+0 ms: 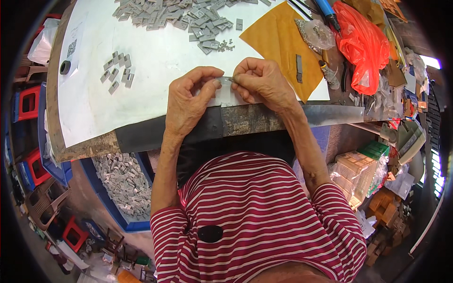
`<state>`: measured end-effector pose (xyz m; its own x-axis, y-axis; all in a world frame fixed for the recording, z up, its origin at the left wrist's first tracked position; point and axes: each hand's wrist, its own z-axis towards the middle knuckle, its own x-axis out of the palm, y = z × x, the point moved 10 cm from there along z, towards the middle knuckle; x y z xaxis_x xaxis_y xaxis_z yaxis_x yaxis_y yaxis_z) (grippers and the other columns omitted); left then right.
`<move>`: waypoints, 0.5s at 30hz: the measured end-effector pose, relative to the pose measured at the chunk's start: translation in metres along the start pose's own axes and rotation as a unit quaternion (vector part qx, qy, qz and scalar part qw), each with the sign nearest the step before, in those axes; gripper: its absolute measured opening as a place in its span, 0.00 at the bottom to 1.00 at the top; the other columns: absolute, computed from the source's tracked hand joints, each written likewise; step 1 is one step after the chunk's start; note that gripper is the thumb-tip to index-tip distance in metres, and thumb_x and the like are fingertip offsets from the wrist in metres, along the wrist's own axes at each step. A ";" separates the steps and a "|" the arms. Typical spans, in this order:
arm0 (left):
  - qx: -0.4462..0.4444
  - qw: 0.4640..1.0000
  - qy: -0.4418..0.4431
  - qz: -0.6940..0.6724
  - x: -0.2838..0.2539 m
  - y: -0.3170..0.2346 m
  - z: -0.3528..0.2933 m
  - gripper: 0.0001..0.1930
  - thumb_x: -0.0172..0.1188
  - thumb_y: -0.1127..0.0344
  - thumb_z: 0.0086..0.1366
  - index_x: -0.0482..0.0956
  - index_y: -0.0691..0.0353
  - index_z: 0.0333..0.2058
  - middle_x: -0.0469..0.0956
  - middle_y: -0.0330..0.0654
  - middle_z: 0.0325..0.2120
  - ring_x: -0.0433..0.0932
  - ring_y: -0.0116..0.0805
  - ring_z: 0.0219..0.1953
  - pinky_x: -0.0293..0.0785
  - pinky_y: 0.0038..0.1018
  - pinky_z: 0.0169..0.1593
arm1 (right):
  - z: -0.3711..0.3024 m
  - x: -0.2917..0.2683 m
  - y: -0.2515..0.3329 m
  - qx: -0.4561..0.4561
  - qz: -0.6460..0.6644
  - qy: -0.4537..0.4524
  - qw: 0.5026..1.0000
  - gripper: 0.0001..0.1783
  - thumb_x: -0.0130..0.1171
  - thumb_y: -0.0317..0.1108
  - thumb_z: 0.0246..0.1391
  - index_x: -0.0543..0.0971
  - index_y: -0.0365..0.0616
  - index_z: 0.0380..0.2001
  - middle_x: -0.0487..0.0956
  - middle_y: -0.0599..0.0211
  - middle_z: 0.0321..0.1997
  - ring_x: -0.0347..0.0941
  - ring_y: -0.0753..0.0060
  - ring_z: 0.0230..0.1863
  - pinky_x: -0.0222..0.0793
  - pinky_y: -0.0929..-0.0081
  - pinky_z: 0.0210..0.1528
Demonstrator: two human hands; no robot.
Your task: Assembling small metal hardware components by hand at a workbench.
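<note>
We are pinching a grey piece in the fingertips of our left hand and right hand by the table edge, a small leftward group perhaps finished, a large heap seemingly remaining.

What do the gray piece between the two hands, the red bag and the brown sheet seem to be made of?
Gray piece: metal or hard plastic; its plain gray surface leaves this open.
Red bag: thin, glossy plastic film, judging by its crinkles and bright highlights.
Brown sheet: probably paper, matte, since it looks dull and flat.
</note>
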<state>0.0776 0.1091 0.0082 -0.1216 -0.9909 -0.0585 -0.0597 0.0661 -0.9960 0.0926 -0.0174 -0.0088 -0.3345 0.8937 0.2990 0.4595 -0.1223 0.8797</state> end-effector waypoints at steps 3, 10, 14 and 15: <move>-0.013 1.000 0.008 -0.007 0.002 0.003 0.000 0.09 0.56 0.73 0.56 0.77 0.66 0.36 0.76 0.35 0.23 0.71 0.18 0.24 0.68 0.15 0.29 | 0.000 -0.002 0.001 -0.002 -0.023 -0.018 1.000 0.03 0.54 0.22 0.46 0.72 0.34 0.26 0.74 0.64 0.19 0.68 0.82 0.16 0.64 0.87 0.17; -0.048 0.996 0.026 -0.069 0.001 0.008 0.002 0.09 0.55 0.73 0.56 0.77 0.69 0.36 0.77 0.38 0.22 0.72 0.19 0.24 0.69 0.14 0.29 | 0.001 0.001 0.001 -0.015 -0.053 -0.004 0.998 0.03 0.54 0.22 0.48 0.71 0.35 0.27 0.75 0.63 0.21 0.67 0.85 0.15 0.60 0.90 0.13; -0.069 0.988 0.034 -0.131 0.002 0.012 0.002 0.08 0.54 0.74 0.56 0.77 0.69 0.35 0.77 0.40 0.22 0.74 0.20 0.24 0.70 0.15 0.29 | 0.002 0.003 0.002 -0.012 0.001 0.011 1.000 0.04 0.56 0.22 0.47 0.71 0.35 0.28 0.75 0.62 0.21 0.67 0.85 0.14 0.59 0.90 0.13; -0.070 0.987 0.035 -0.139 0.002 0.012 0.001 0.08 0.54 0.74 0.56 0.77 0.69 0.35 0.77 0.40 0.22 0.75 0.20 0.24 0.70 0.15 0.29 | 0.001 0.003 0.001 -0.007 0.010 0.014 1.000 0.05 0.56 0.22 0.47 0.71 0.35 0.28 0.76 0.62 0.21 0.67 0.85 0.14 0.60 0.90 0.12</move>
<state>0.0780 0.1073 -0.0040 -0.1497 -0.9626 0.2258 -0.2367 -0.1868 -0.9534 0.0931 -0.0142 -0.0073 -0.3474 0.8787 0.3273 0.4547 -0.1474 0.8784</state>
